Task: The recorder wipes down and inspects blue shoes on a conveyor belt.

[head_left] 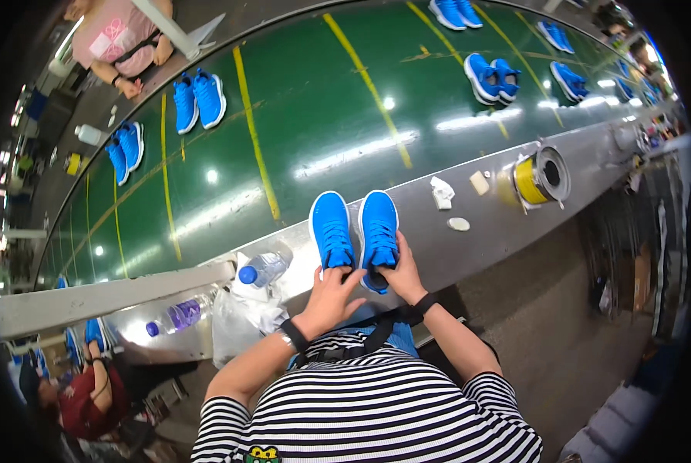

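A pair of bright blue lace-up sneakers with white soles is side by side at the near edge of the metal ledge, toes pointing away from me. My left hand (330, 301) is at the heel of the left sneaker (331, 226), its fingers around the collar and its thumb sticking out. The heel of the right sneaker (379, 224) is in my right hand (402, 272), with fingers along its outer side and thumb at the opening. Both heels are partly covered by my hands.
Beyond the ledge (430, 231) runs a green conveyor belt (299, 116) carrying more blue sneaker pairs (199, 100). A yellow-and-grey roll (542, 176) and white scraps (441, 193) lie to the right. Bottles (264, 269) and a plastic bag (237, 320) sit left, beside a beam (114, 297). Co-workers (122, 42) are nearby.
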{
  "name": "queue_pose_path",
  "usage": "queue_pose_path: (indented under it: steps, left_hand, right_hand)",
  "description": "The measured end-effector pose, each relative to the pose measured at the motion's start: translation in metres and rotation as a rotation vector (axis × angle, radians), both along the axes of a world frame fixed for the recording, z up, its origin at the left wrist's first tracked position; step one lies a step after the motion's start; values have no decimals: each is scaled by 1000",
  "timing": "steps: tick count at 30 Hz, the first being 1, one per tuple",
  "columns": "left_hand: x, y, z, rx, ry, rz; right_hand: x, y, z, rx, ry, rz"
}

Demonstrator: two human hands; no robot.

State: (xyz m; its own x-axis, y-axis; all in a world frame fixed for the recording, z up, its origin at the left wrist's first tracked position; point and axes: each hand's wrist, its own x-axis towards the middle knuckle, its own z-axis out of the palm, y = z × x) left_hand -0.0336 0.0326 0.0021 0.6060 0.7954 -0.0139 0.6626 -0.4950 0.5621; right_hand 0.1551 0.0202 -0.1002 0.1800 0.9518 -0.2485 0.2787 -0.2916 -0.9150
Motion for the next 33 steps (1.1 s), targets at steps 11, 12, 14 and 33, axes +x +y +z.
queue_pose_path:
  steps: [11,12,14,33]
  left_hand:
    - [-11,23,-56,-526,-497,680]
    - [-12,21,-51,-817,-620,876]
    - [-19,21,-43,-1217,-656,1101]
    - [-44,21,-36,-1398,-1032,915]
  right_hand:
    - [25,20,26,-71,231,139]
    - [30,20,26,-96,407,123]
    - [44,24,47,-249,752,26]
    - [28,-9,60,-421,1158,-291]
